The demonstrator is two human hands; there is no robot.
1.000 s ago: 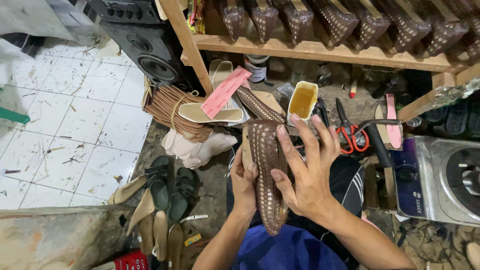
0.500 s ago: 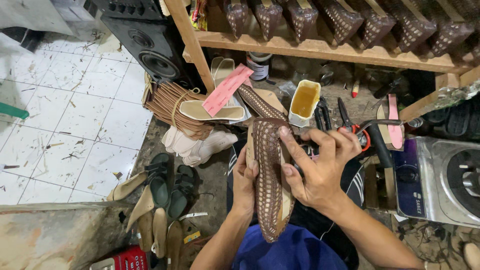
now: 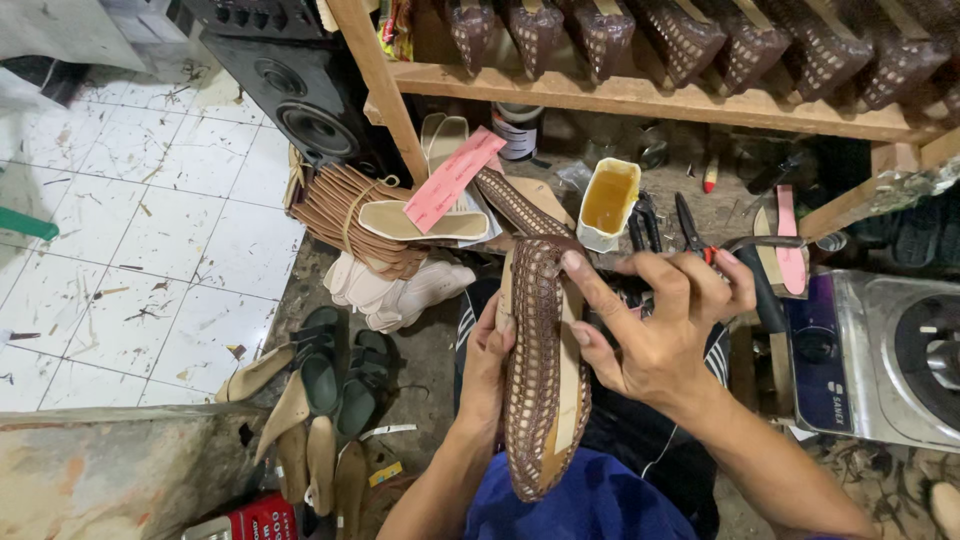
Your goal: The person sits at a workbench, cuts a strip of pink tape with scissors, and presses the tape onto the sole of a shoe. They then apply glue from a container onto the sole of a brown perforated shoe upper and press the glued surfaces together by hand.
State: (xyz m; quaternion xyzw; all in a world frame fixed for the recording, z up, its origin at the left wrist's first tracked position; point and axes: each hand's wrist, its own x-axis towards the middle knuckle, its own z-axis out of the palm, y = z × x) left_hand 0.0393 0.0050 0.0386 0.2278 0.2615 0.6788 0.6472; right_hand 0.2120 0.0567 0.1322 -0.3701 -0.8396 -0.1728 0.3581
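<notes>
You have the brown woven shoe upper (image 3: 540,370) up in front of you over your lap, its length running away from you, toe end near the shelf. Your left hand (image 3: 488,355) cradles it from the left edge, fingers wrapped under and closed on it. Your right hand (image 3: 655,330) is at the far end: thumb and forefinger pinch the weave near the top rim, the other fingers spread loose above it, holding nothing else.

What could go wrong, judged from how things lie now:

- Your right pinch is only on the edge of the weave. Pull too hard there and the strands may stretch or shift out of line with the pale insole showing beneath the mesh.
- The left hand carries nearly all the weight. If it loosens, the shoe upper would likely tip toward your knees or the floor among the green sandals (image 3: 340,365).
- The yellow glue tub (image 3: 607,200) stands open just beyond your right fingers, beside the red-handled scissors (image 3: 695,235). A wide swing of that hand could knock it over.
- The stacked insoles with a pink strip (image 3: 450,180) sit close to the shoe's toe end; pushing forward may nudge them off.
</notes>
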